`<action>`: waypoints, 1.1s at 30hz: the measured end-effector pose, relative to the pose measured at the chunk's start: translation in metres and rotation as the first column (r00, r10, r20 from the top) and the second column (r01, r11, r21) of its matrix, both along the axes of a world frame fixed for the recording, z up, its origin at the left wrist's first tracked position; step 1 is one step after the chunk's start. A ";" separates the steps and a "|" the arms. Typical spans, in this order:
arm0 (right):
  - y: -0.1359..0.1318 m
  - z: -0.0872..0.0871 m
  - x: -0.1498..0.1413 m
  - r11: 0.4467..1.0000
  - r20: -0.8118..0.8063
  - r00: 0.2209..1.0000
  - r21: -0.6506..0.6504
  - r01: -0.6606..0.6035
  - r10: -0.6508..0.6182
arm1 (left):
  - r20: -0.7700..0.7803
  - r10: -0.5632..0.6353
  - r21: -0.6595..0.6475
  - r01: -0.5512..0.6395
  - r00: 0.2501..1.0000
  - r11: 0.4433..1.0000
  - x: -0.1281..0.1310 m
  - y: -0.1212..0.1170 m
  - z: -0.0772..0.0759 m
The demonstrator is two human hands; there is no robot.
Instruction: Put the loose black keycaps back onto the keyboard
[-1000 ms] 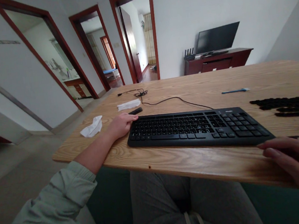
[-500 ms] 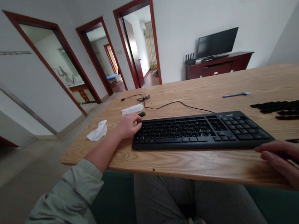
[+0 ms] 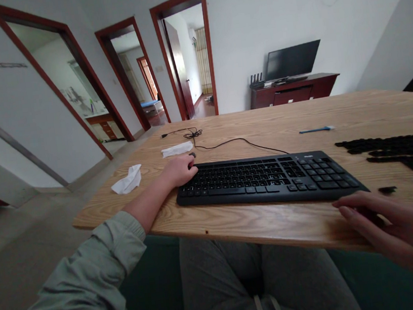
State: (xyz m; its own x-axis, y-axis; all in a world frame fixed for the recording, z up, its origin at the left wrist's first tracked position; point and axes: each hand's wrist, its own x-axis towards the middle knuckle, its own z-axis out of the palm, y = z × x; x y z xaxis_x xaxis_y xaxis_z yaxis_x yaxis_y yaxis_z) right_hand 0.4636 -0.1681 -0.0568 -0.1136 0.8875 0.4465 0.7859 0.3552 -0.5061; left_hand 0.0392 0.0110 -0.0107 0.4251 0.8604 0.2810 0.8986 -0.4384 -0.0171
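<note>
A black keyboard (image 3: pixel 219 198) lies across the table, its left and middle keys looking like bare switches and its right-hand number pad still showing caps. My left hand (image 3: pixel 180 171) is closed at the keyboard's upper left corner, thumb on its edge; the far fingers are hidden. A small dark piece (image 3: pixel 192 154) shows just behind that hand. By the keyboard's lower right corner, my right hand (image 3: pixel 390 233) is held with thumb and forefinger close together. Whatever it may hold is hidden. Rows of black pieces like keycaps (image 3: pixel 391 144) lie beyond it.
A blue brush-like tool (image 3: pixel 315 129) lies farther back on the wooden table (image 3: pixel 233 127). Two white tissues (image 3: pixel 127 180) lie at the left. The keyboard's black cable (image 3: pixel 227 142) runs to a coil. Small black pieces (image 3: pixel 387 189) lie near my right hand.
The view has shifted a little to the right. My right hand has come slightly left, and more loose black pieces show beside it. My left hand covers more of the small dark piece.
</note>
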 end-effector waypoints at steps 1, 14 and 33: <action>0.001 0.000 0.000 1.000 0.025 1.000 0.008 0.000 -0.001 | -0.003 -0.007 -0.015 0.007 1.000 1.000 0.000 0.002 0.000; 0.006 -0.006 0.011 0.996 0.094 0.991 -0.022 -0.092 0.094 | 0.032 -0.061 -0.055 0.063 0.998 0.997 -0.001 0.012 -0.003; -0.008 0.008 -0.022 0.993 -0.101 0.989 -0.068 0.098 -0.105 | 0.392 0.075 -0.331 0.065 0.917 0.941 -0.049 -0.021 0.021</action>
State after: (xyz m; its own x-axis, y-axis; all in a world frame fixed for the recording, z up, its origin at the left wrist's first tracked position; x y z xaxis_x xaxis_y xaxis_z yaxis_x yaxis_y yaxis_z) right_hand 0.4412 -0.1759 -0.0483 0.0229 0.9185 0.3947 0.7582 0.2414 -0.6057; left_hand -0.0098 -0.0098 0.0098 0.3348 0.9342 0.1229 0.8021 -0.3510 0.4832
